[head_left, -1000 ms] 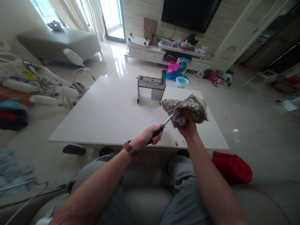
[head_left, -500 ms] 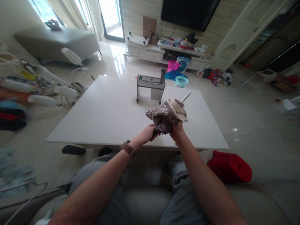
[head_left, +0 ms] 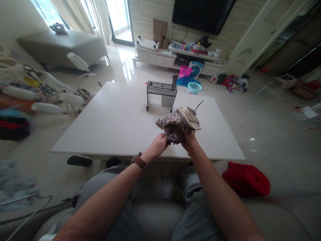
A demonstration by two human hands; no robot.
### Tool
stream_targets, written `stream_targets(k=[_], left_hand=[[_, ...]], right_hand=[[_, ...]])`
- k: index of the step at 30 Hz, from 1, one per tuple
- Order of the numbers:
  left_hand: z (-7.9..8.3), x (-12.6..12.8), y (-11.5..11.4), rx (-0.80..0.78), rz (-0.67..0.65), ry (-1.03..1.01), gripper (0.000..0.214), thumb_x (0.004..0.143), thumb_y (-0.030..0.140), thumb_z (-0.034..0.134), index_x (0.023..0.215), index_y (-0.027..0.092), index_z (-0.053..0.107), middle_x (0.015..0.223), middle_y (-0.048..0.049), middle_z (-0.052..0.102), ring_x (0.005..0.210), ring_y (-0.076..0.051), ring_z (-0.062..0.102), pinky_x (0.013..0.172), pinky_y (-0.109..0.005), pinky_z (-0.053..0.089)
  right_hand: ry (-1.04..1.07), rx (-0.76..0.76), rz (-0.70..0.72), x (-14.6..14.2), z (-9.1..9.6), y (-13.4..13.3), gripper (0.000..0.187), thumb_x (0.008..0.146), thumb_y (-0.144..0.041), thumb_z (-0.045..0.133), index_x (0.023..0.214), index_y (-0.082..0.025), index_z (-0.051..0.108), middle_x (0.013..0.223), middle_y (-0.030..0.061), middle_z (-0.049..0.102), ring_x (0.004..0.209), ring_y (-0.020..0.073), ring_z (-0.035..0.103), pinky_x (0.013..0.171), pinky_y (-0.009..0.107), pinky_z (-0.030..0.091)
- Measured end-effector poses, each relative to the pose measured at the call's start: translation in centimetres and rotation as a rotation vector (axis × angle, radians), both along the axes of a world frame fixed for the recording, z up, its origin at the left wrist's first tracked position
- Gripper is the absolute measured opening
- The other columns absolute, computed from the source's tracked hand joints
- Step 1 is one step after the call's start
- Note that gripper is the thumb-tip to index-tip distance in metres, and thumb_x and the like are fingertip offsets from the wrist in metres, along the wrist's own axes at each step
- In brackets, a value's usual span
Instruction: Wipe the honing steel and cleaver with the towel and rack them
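1. The left hand [head_left: 159, 145] clenches a metal rod [head_left: 199, 104], its near end mostly hidden.
2. The right hand [head_left: 189, 141], fingers obscured, clutches patterned cloth [head_left: 178, 120] covering the rod's middle above the worktop [head_left: 107, 124].
3. Beyond stands a slotted rack [head_left: 160, 87]; a television [head_left: 200, 15] is cropped overhead.
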State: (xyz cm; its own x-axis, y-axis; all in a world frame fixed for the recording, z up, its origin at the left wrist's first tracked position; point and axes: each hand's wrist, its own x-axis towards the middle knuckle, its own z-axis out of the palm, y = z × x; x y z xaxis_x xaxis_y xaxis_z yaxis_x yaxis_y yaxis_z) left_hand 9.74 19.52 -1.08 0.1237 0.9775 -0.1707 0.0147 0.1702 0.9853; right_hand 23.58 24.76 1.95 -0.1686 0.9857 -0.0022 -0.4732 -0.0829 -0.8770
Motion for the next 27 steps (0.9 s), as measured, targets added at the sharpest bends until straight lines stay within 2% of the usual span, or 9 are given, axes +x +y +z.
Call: stream_targets(k=[3, 8, 16, 27], left_hand=[[-0.01, 0.01, -0.06, -0.005, 0.000, 0.000, 0.037, 0.088, 0.040, 0.047, 0.060, 0.018, 0.053, 0.042, 0.0025, 0.043, 0.041, -0.009, 0.038, 0.046, -0.025, 0.027], [0.14, 0.07, -0.19, -0.012, 0.007, -0.010, 0.035, 0.087, 0.040, 0.048, 0.060, 0.018, 0.053, 0.042, 0.0029, 0.043, 0.040, -0.009, 0.038, 0.045, -0.025, 0.025], [0.56, 0.29, -0.26, -0.021, 0.011, 0.002, 0.038, 0.088, 0.041, 0.047, 0.059, 0.018, 0.052, 0.043, 0.0019, 0.043, 0.041, -0.009, 0.037, 0.047, -0.025, 0.026], [0.51, 0.21, -0.27, -0.003, 0.002, 0.031, 0.036, 0.088, 0.039, 0.046, 0.059, 0.018, 0.052, 0.043, 0.0018, 0.043, 0.042, -0.010, 0.039, 0.047, -0.026, 0.026]], right_hand=[[-0.013, 0.002, -0.008, 0.01, -0.06, -0.02, 0.058, 0.063, -0.029, 0.093, 0.116, -0.032, 0.068, 0.121, -0.0008, 0.078, 0.136, 0.0260, 0.063, 0.111, 0.043, 0.058], [-0.005, -0.027, -0.005, 0.04, -0.09, -0.11, 0.061, 0.058, -0.028, 0.095, 0.112, -0.030, 0.067, 0.127, 0.0009, 0.077, 0.134, 0.0264, 0.064, 0.111, 0.044, 0.058], [-0.001, -0.027, 0.011, 0.06, -0.02, -0.17, 0.059, 0.059, -0.025, 0.094, 0.112, -0.029, 0.067, 0.125, 0.0002, 0.077, 0.131, 0.0252, 0.066, 0.108, 0.043, 0.060], [0.003, -0.053, -0.002, 0.10, -0.17, -0.04, 0.051, 0.057, -0.025, 0.094, 0.101, -0.027, 0.068, 0.124, 0.0002, 0.078, 0.126, 0.0253, 0.068, 0.109, 0.043, 0.059]])
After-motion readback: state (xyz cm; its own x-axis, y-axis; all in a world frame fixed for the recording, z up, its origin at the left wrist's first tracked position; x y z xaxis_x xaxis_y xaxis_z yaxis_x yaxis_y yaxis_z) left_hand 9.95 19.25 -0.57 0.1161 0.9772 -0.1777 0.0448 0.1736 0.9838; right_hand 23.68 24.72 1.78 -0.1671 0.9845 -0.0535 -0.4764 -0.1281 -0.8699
